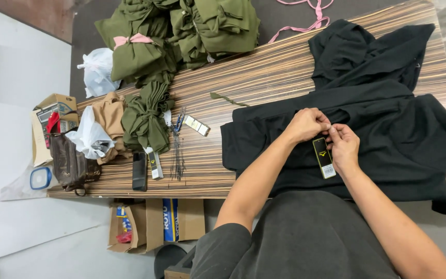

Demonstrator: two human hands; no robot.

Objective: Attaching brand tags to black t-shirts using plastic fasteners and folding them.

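Note:
A black garment (pixel 378 103) lies spread over the right part of the striped wooden table (pixel 264 72). My left hand (pixel 308 124) is closed, pinching the fabric near the garment's middle. My right hand (pixel 344 147) is just to its right, fingers pinched at the top of a black and yellow hang tag (pixel 323 156) that lies on the garment. The two hands almost touch above the tag.
Bundles of olive green garments (pixel 181 31) pile at the table's far left, with a tan garment (pixel 110 119), white plastic bags (pixel 91 137), a brown bag (pixel 70 165), loose tags (pixel 196 125), a bunch of thin tag strings (pixel 177 144) and a pink strap (pixel 305 20). Cardboard boxes (pixel 150 222) sit below.

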